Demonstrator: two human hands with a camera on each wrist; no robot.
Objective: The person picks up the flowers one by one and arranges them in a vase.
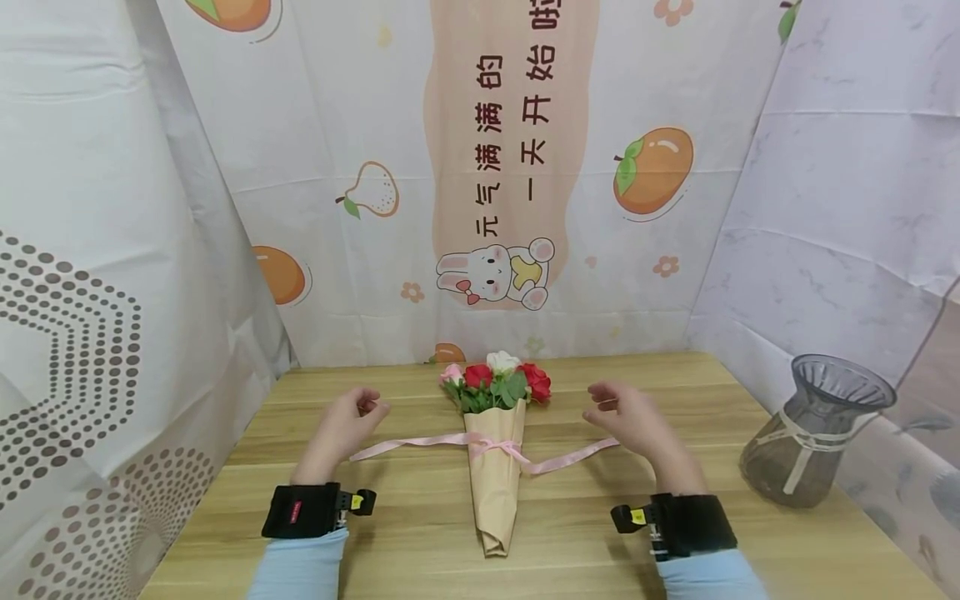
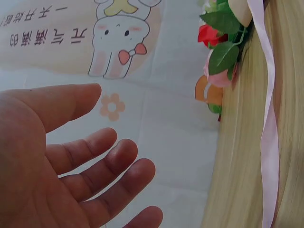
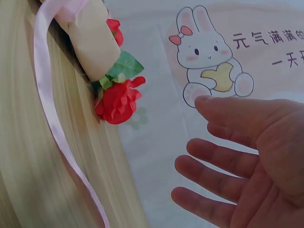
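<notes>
A bouquet of red, pink and white flowers (image 1: 495,379), wrapped in brown paper (image 1: 495,500), lies on the wooden table with its blooms toward the back. Around the wrap goes a pink ribbon (image 1: 427,440), crossed at the front, its two tails stretched out left and right. My left hand (image 1: 347,429) hovers beyond the left tail's end, fingers relaxed and holding nothing. On the other side my right hand (image 1: 633,421) is held near the right tail's tip, also with loose fingers and nothing in them. Both wrist views show the palms and spread fingers apart from the ribbon.
A grey glass vase (image 1: 798,450) with a pale band tied round its neck stands at the table's right edge. Behind the table (image 1: 405,542) hangs a printed curtain (image 1: 360,275), and a dotted white cloth (image 1: 90,358) hangs at the left.
</notes>
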